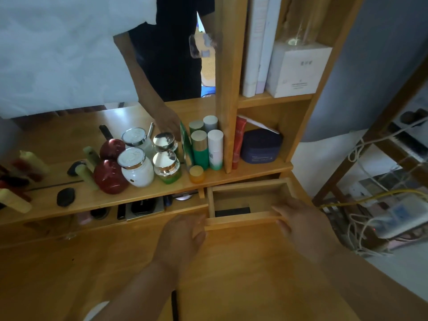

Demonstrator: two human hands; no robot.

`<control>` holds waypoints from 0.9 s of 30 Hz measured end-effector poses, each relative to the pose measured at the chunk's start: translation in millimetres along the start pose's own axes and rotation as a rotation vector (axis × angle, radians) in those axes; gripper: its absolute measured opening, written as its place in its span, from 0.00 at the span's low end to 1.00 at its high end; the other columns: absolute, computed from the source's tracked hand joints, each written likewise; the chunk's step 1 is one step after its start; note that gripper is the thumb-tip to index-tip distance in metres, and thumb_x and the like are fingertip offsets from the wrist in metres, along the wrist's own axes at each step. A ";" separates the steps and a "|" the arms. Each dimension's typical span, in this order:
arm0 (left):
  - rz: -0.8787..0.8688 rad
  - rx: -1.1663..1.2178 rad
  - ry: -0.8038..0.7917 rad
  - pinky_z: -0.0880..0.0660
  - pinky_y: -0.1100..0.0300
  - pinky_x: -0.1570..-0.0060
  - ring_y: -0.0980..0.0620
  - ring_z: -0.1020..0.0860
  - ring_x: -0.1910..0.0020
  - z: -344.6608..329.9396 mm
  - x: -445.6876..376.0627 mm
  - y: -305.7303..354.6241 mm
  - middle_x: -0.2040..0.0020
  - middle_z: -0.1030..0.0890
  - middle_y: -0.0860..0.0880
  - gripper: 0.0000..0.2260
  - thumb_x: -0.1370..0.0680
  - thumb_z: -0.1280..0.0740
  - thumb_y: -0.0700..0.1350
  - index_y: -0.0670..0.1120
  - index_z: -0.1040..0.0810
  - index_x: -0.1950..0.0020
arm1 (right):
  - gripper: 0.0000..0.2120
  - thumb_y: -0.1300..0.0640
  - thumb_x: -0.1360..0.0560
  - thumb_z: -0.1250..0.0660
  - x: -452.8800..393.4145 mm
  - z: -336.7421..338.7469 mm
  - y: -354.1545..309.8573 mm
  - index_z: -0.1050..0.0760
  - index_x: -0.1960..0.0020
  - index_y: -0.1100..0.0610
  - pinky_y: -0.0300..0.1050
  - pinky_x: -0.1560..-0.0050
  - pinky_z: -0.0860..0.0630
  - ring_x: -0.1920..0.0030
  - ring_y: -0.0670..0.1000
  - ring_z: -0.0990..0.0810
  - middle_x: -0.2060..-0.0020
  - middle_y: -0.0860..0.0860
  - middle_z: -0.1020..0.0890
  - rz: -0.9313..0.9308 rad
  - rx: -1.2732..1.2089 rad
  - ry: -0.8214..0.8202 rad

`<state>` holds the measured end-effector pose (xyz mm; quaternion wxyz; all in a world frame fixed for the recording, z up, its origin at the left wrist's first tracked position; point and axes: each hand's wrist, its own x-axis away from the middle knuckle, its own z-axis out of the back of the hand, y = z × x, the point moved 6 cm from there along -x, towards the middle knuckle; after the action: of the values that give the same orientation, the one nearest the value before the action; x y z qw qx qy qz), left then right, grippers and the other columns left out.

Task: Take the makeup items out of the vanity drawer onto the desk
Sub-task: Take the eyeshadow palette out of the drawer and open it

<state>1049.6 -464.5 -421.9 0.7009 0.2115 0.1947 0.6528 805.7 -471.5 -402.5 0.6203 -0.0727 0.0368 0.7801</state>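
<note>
Drawer (245, 200) — small wooden one, set under the right end of the vanity shelf (162, 193), part way out over the desk (231, 274). I read both bare hands as gripping its front rail: left hand (179, 242) curled round the left end, right hand (301, 223) with fingers hooked over the right end. Both closed on the rail; motion blur hides the exact finger placement.

Inside the drawer I can make out one dark flat item (232, 212) lying against the front wall; the rest of the floor that shows looks bare. What the item is, I cannot tell.

Step in hand, as I judge it: drawing the drawer out far enough to reach in. To do it well — pull both ends evenly so the box does not rack in its slot, and stop short of the runner's end, since nothing shows a stop.

Edges and room: bare desk lies in front of the hands, plenty of space to set things down. Above the drawer, the shelf edge carries a small orange jar (196, 174) and a green jar with a mirrored lid (167, 166), both close to the lip; lifting a hand straight up could knock them. Right of the drawer the upright post (298, 181) stands just beside it, and past the desk edge hang loose cables (370, 205). The open slot to the left holds other dark flat things.
</note>
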 end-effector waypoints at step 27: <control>-0.237 -0.101 -0.047 0.40 0.75 0.57 0.62 0.30 0.55 -24.0 25.3 6.4 0.54 0.20 0.54 0.04 0.27 0.32 0.47 0.53 0.22 0.53 | 0.12 0.59 0.41 0.21 27.2 -15.8 3.1 0.21 0.61 0.50 0.38 0.73 0.23 0.70 0.46 0.21 0.68 0.46 0.19 0.146 -0.085 -0.043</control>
<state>1032.9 -437.8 -438.3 0.7871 0.1670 0.1688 0.5693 797.7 -448.4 -422.4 0.5589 -0.0794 -0.0044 0.8254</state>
